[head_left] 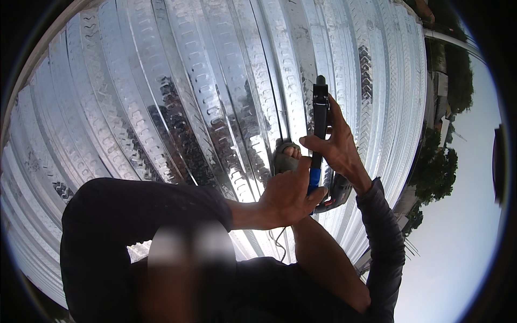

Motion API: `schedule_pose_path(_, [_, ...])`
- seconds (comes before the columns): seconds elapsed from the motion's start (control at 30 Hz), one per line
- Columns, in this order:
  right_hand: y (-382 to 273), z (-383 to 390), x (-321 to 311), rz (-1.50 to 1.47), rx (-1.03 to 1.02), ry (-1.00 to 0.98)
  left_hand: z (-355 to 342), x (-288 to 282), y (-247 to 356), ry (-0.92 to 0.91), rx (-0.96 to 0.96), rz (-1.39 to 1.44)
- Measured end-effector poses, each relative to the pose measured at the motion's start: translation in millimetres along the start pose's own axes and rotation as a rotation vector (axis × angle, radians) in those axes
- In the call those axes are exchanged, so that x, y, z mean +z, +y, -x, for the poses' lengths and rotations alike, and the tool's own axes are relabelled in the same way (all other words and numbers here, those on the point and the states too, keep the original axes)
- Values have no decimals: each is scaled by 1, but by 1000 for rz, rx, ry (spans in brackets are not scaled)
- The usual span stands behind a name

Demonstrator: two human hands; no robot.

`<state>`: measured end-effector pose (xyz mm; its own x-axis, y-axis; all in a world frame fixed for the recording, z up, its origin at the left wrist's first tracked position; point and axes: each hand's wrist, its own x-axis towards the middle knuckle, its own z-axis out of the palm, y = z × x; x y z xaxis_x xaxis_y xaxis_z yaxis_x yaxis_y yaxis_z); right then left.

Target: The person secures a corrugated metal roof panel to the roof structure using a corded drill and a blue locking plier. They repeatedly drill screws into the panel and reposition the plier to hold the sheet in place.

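My left hand (288,196) is closed around the lower, blue-ended part of a long, narrow black tool (321,121). Higher up the same tool, my right hand (342,148) wraps it, thumb on the near side and fingers behind. The tool points away from me, with a dark rounded tip at its far end; its exact kind is not clear. Just beyond my left hand, partly hidden by the hands, lies a dark power tool (339,191) with a small red mark. A sandalled foot (291,152) rests beside my left hand.
Beneath me spreads a shiny ribbed metal sheet roof (215,64) with embossed patterns. A thin cord (279,245) hangs below my left hand, near a bare leg (328,253). Past the roof's right edge are trees (436,167), buildings and sky.
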<state>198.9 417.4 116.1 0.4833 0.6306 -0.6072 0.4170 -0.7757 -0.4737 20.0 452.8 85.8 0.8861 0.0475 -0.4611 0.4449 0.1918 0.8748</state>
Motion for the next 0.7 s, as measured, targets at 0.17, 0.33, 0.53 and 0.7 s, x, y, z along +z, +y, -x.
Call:
schedule_pose_path(0.17, [42,-9,-33,-15,-17,-211,-37,6,14,-149,-48,102])
schedule_pose_path(0.33, [80,-9,-51,-147,146,-422,-83,68,-32,285,-185,327])
schedule_pose_path(0.53, [87,-24,-4,89,73,-434,-122,18,-68,663,-686,1011])
schedule_pose_path(0.7, [98,-29,15,111,-42,-387,-159,2,-98,656,-757,998])
